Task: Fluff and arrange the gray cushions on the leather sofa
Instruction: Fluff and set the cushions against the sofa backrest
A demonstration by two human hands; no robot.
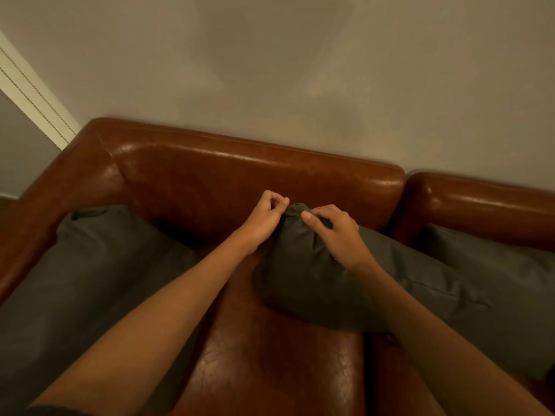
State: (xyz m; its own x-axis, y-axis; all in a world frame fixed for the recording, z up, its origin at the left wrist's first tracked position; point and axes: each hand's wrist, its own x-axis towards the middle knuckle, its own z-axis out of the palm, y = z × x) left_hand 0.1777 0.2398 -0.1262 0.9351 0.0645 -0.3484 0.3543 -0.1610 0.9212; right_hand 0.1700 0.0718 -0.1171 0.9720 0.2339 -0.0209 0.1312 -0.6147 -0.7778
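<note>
Both hands at top corner of middle gray cushion (303,274): left hand (264,219) fingers pinch it, right hand (333,232) fingers grip fabric, leather sofa (255,175) behind.

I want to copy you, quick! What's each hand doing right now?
Left hand: fingers curled, at the middle cushion's top corner; cannot tell if it grips the cloth.
Right hand: holds the same cushion's top, fingers curled over it.

Brown leather sofa (258,172) bears three gray cushions (315,280)
</note>
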